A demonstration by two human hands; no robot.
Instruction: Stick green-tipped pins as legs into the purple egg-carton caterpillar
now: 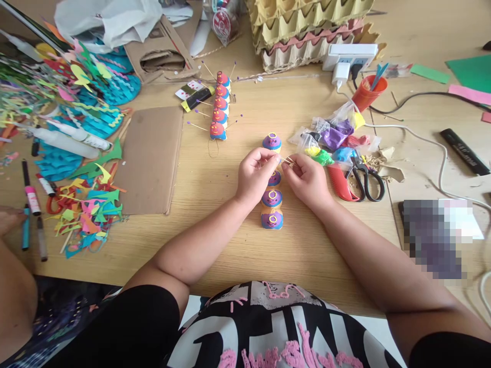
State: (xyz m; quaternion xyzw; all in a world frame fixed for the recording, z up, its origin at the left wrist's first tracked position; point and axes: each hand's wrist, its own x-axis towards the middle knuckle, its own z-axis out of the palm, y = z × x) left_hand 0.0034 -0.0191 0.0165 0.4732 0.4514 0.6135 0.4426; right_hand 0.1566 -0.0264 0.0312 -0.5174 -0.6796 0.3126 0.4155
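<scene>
A row of egg-carton cups (272, 198), coated in purple and blue clay with yellow rings and small drawn faces, lies on the table in front of me. Above its middle, my left hand (256, 173) is closed in a pinch; what sits between its fingertips is too small to make out. My right hand (307, 179) pinches thin wooden toothpicks (287, 160), their ends pointing at the left fingertips. Both hands partly cover the row. Farther back stands a similar red and blue egg-carton row (219, 105) with purple-tipped sticks poking out of its sides.
Clay bags (333, 137), scissors (366, 179) and a red cup (368, 93) are on the right. Egg trays (307, 30) stand stacked behind. Left are a cardboard sheet (149, 158), paper scraps (90, 214) and markers (32, 199). Another person's hand (10, 220) rests at far left.
</scene>
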